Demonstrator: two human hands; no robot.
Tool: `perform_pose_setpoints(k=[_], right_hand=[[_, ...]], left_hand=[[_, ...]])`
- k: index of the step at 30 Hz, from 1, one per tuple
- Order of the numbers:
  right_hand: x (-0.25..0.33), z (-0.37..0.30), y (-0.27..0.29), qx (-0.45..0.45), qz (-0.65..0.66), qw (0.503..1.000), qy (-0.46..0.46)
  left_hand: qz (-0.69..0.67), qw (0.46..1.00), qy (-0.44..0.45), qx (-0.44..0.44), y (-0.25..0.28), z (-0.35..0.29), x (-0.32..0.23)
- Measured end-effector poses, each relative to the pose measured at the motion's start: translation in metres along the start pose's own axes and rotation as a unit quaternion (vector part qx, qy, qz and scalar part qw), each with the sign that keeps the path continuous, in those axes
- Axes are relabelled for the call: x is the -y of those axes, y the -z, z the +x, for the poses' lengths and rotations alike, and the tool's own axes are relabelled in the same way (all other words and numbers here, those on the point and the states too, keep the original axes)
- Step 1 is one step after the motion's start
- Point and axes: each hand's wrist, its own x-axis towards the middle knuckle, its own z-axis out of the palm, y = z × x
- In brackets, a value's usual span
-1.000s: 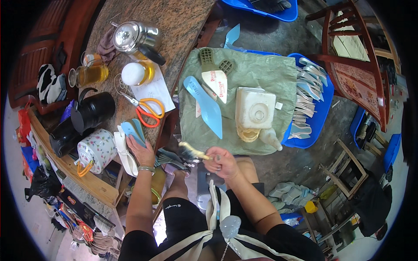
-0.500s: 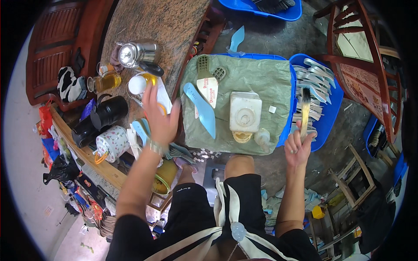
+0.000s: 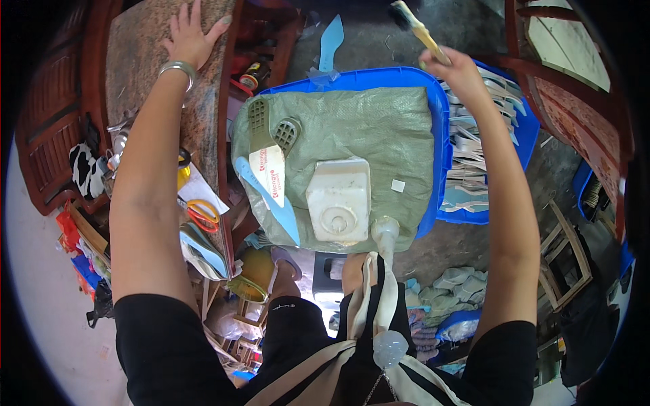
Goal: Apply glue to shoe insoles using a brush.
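Note:
My left hand [image 3: 190,35] lies flat, fingers spread, on the speckled stone tabletop [image 3: 139,74] at the far left. A metal bangle sits on that wrist. My right hand [image 3: 459,70] is stretched far forward over the blue crate and is closed on a brush [image 3: 414,26] with a pale wooden handle, bristles pointing up and left. Below my arms a green woven sack [image 3: 365,128] covers a blue tub [image 3: 433,101]. On the sack rest a white plastic jug [image 3: 339,199], a light blue insole [image 3: 267,201] and a white insole.
A blue crate [image 3: 474,169] of stacked shoe insoles stands to the right of the sack. Orange-handled scissors [image 3: 202,215], paper and more insoles lie on the left table. Wooden chairs [image 3: 575,74] stand at the right. Another blue insole [image 3: 330,40] lies on the floor ahead.
Both arms have reached much farther forward. The left hand left the table's clutter and now presses on bare stone; the right hand carried the brush beyond the crate.

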Motion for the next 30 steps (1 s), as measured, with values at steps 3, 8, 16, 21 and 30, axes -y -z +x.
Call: perform_pose_setpoints(k=[3, 8, 16, 21, 30], right_hand=[[-0.032, 0.072, -0.01, 0.005, -0.174, 0.984, -0.046], [-0.065, 0.177, -0.065, 0.083, -0.381, 0.918, -0.066], [-0.124, 0.285, -0.124, 0.223, -0.461, 0.857, -0.06], [-0.169, 0.32, -0.153, 0.144, -0.428, 0.891, -0.039], [-0.269, 0.37, -0.191, 0.051, -0.404, 0.912, 0.053]], left_hand=[[-0.04, 0.994, -0.048, -0.092, -0.01, -0.003, 0.002], [-0.037, 0.993, -0.059, -0.092, -0.002, -0.003, -0.004], [-0.061, 0.987, -0.114, -0.095, 0.001, 0.001, -0.002], [-0.064, 0.988, -0.124, -0.069, 0.011, 0.004, -0.009], [-0.066, 0.997, -0.038, -0.022, 0.02, 0.005, -0.028]])
